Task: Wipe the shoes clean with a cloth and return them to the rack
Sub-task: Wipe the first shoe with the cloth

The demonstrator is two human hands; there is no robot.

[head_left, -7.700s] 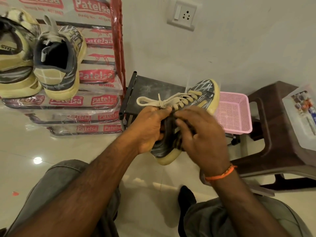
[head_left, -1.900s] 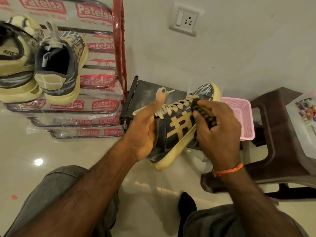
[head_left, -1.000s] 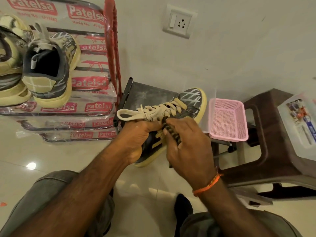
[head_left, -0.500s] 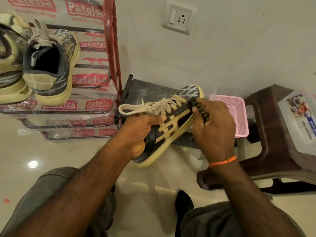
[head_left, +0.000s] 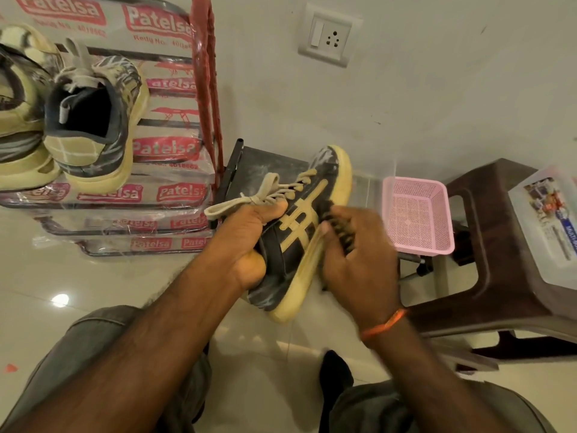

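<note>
The plastic wrap (head_left: pixel 162 195) around the shoe rack (head_left: pixel 204 89) bears the red brand name "Patelsa" many times over, with a partly legible line beginning "Regd. No." beneath some, while the print on the box (head_left: pixel 549 226) stays blurred.

The left hand (head_left: pixel 246 242) held a dark shoe (head_left: pixel 299 232) with tan stripes by its opening. The right hand (head_left: pixel 359 254) pressed a dark cloth (head_left: pixel 338 226) against the shoe's side, near its pale sole. Two more shoes (head_left: pixel 90 120) sat on the rack (head_left: pixel 206 89) at the left. A pink basket (head_left: pixel 418 214) stood beside a brown stool (head_left: pixel 487 245).
</note>
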